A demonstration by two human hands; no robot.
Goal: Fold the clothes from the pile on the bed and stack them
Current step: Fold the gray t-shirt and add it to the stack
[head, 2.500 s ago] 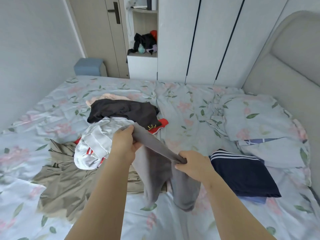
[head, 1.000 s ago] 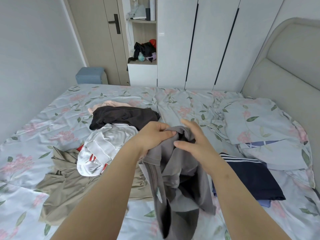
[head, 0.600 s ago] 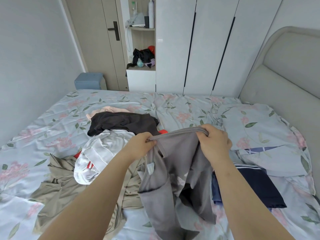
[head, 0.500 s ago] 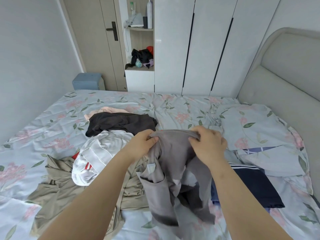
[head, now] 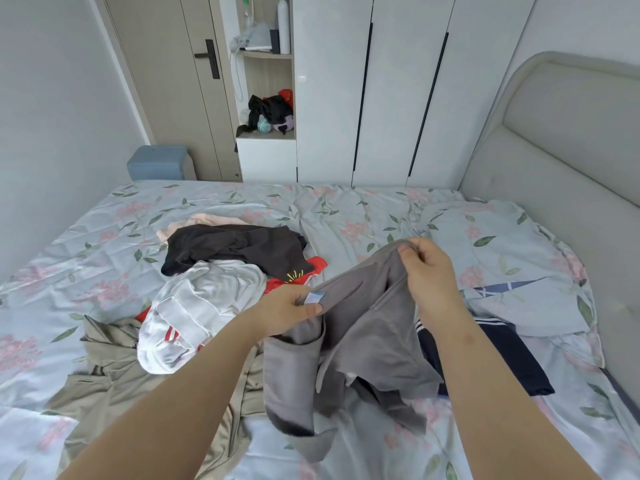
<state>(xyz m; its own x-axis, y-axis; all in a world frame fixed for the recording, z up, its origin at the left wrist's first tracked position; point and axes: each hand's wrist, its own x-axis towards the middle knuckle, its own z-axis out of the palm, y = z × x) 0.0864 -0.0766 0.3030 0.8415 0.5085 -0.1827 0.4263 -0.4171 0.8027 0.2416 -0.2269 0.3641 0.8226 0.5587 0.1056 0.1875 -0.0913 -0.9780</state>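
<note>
Grey garment (head: 367, 334) held up by its top edge, one hand at each end.
The left hand (head: 291, 310) pinches the edge at the white label (head: 313, 297). The right hand (head: 429, 271) grips it apart, toward 2 o'clock. The cloth's long axis hangs toward 6 o'clock over the bed (head: 363, 209). The folded navy striped garment (head: 502, 355) lies at 4 o'clock, nearer the right hand, and the pile (head: 204, 306) at 9 o'clock.

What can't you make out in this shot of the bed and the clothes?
Head view only.
The gray garment: bunched between the left hand and the right hand, so its type is unclear.
The white label: print too small.
The navy striped garment: partly behind the right forearm and the gray garment.
The red garment: mostly buried under the black garment and the white garment.
</note>
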